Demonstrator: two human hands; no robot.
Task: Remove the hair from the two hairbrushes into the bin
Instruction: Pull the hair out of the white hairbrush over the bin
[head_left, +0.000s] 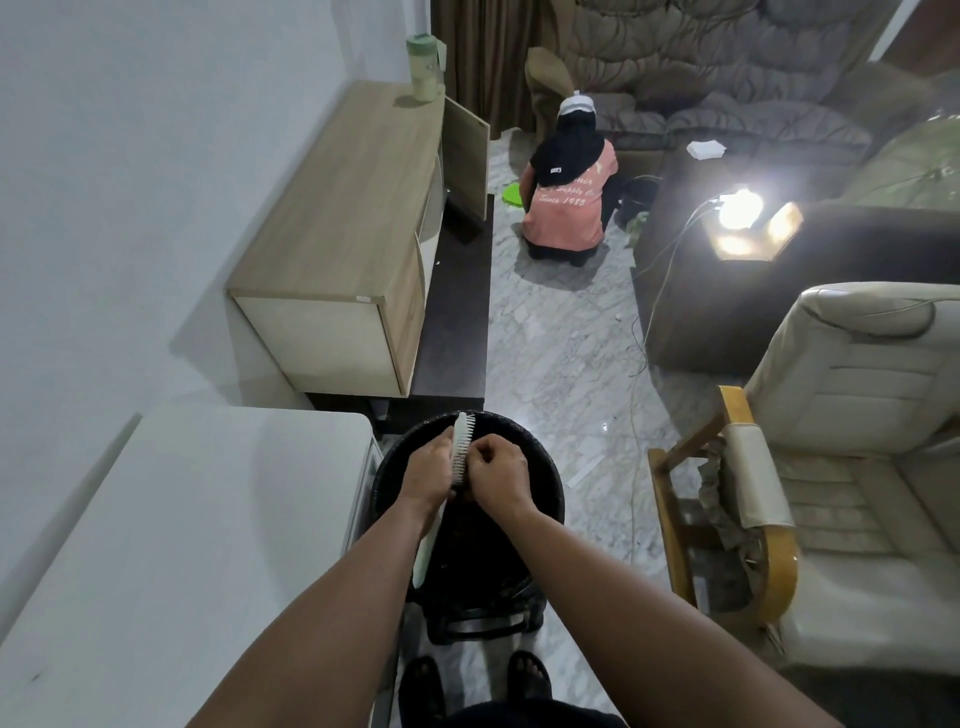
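A white hairbrush (460, 441) is held over the round black bin (545, 475) on the floor. My left hand (428, 475) grips the brush around its middle, bristles facing right, the handle sticking down below my wrist. My right hand (496, 478) sits against the bristles with fingertips pinched together; whatever it pinches is too small to make out. A second hairbrush does not show in this view.
A white table (182, 545) stands at my left and a wooden cabinet (343, 234) beyond it. A cream armchair (831, 467) is at the right, next to a dark side table with a lit lamp (740, 208). A person crouches on the marble floor ahead (566, 202).
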